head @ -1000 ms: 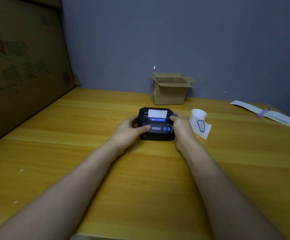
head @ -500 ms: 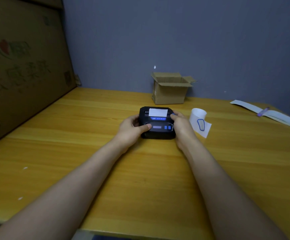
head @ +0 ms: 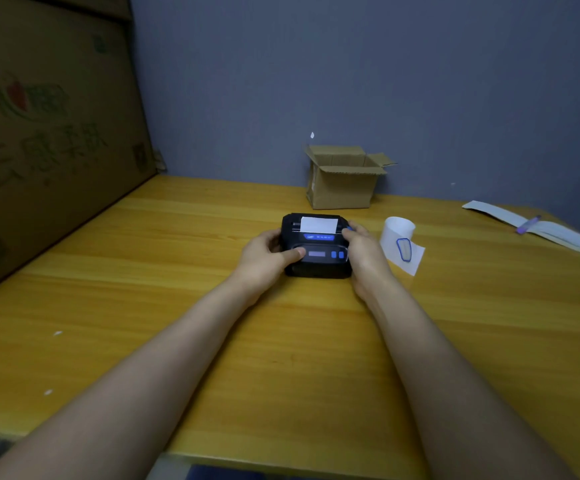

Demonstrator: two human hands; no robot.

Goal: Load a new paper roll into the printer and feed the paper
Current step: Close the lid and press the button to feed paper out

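Yellow wooden table [head: 143, 271] carries the small black plastic printer [head: 317, 247] at centre, clasped by the left hand [head: 264, 259] at 9 o'clock and the right hand [head: 363, 254] at 3 o'clock

White paper tab [head: 319, 225] juts from the slot at 12 o'clock, nearest the right fingertips [head: 348, 230], so I judge that hand best placed to feed it, while the left thumb [head: 293, 252] rests on the panel

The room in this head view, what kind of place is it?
Probably a small packing or stock room: a wooden table against a bare wall, an open cardboard box, a large printed carton, and a portable printer in use.
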